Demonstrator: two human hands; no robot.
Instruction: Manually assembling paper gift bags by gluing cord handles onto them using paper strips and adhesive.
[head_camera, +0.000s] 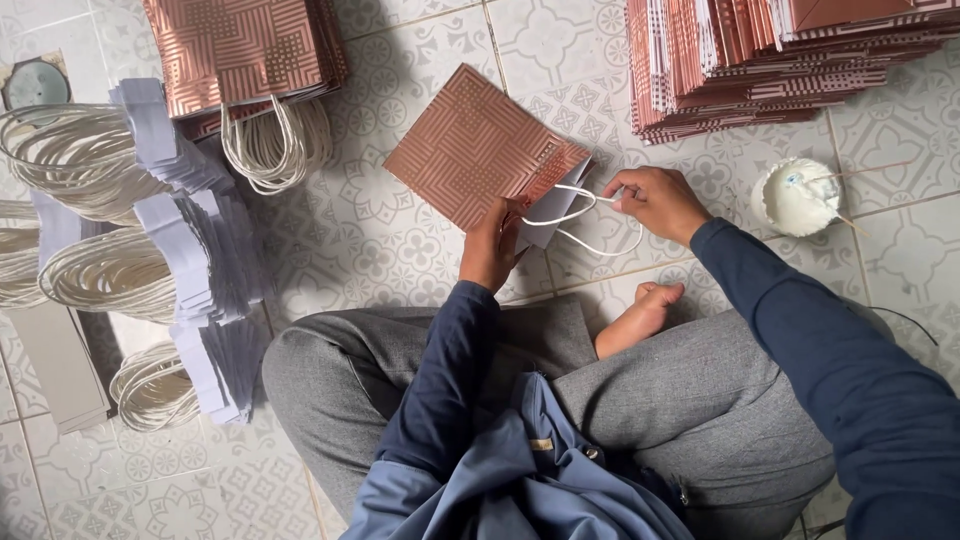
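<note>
Copper-patterned paper bag gripped by hands, left, right.

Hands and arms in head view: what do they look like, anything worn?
Both hands, left and right, are bare: no gloves, rings or watch visible. Both arms wear long dark navy sleeves reaching the wrists, plain, without markings. A lighter blue garment with a small tan tab overlaps the left sleeve near the elbow.

Paper bag: copper-pink, geometric line pattern. Cord handle: white. Floor tiles: pale grey, floral ornament. Sleeves: navy. Trousers: grey.
</note>
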